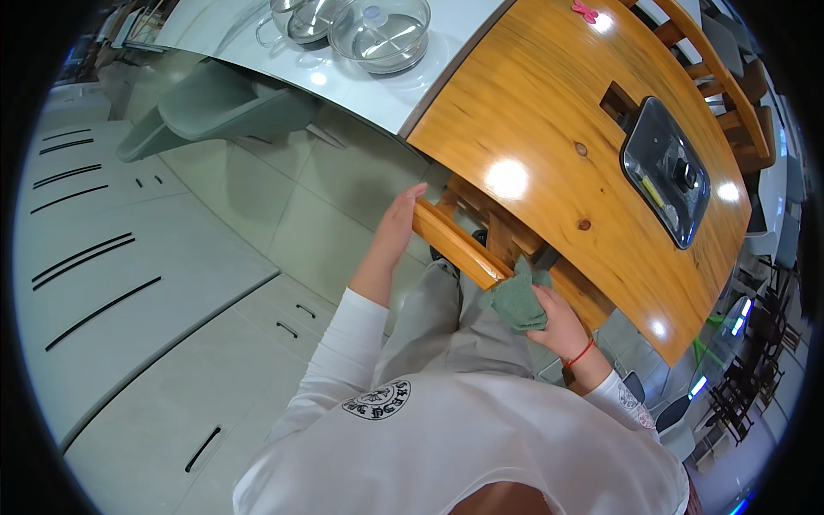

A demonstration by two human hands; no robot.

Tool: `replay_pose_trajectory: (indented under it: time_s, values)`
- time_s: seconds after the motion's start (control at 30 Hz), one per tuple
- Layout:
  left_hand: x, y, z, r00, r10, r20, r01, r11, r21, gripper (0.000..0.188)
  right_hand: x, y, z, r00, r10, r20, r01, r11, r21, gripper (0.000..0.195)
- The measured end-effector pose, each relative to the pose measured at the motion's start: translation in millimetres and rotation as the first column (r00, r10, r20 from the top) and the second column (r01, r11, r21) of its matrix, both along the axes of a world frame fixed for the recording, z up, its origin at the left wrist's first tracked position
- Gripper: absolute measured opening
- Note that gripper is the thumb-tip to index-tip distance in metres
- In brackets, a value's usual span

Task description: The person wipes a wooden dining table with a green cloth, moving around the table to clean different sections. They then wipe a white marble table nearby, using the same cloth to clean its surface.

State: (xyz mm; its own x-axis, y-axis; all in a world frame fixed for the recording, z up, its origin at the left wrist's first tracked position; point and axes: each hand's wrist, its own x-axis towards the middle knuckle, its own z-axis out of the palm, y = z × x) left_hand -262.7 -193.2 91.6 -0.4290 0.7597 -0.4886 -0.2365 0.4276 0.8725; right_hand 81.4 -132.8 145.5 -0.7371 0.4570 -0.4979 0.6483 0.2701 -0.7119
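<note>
A wooden chair with a glossy orange-brown top rail (460,244) stands right before me, beside the wooden table (534,129). My left hand (400,222) holds the rail's left end, its fingers stretched along that end. Bunched in my right hand (559,320) is a green cloth (518,302), which touches the rail's right end and hides it. A red string bracelet (581,354) circles my right wrist. Below the rail, parts of the chair's wooden frame show between my legs and the table.
On the table lie a dark rectangular lid (666,170) with a black knob and a pink bow-shaped item (584,11). Glass pots (383,38) stand on the white counter (238,29). A grey-green chair (212,106) sits below it; white cabinets (129,386) line the left.
</note>
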Motion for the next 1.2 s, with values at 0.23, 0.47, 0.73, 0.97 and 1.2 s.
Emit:
replay_pose_trajectory:
  time_s: [0.23, 0.47, 0.73, 0.97, 1.2]
  values:
    - [-2.0, -1.2, 6.5, 0.987, 0.088, 0.132, -0.08, 0.995, -0.066, 0.053, -82.6, 2.2, 9.0, 0.985, 0.076, -0.153, -0.046, 0.981, 0.19, 0.081]
    - [1.2, -22.8, 2.3, 0.751, 0.645, 0.143, -0.651, 0.759, -0.001, 0.056, -218.2, 14.1, -12.5, 0.9, 0.314, -0.301, -0.183, 0.901, 0.392, 0.069]
    - [15.3, -38.5, 30.7, 0.734, 0.655, -0.177, -0.643, 0.755, 0.129, 0.049, -281.3, 80.3, -61.7, 0.973, 0.114, -0.198, -0.211, 0.784, -0.584, 0.049]
    - [21.5, -5.8, 67.3, 0.738, 0.496, -0.457, -0.395, 0.867, 0.304, 0.046, -257.9, 69.8, -86.0, 0.959, -0.282, 0.034, 0.123, 0.303, -0.945, 0.052]
    - [8.8, 2.7, 57.1, 0.771, 0.187, -0.609, -0.092, 0.979, 0.185, 0.047, -167.7, 16.3, 8.6, 0.967, 0.194, -0.166, -0.155, 0.963, 0.221, 0.089]
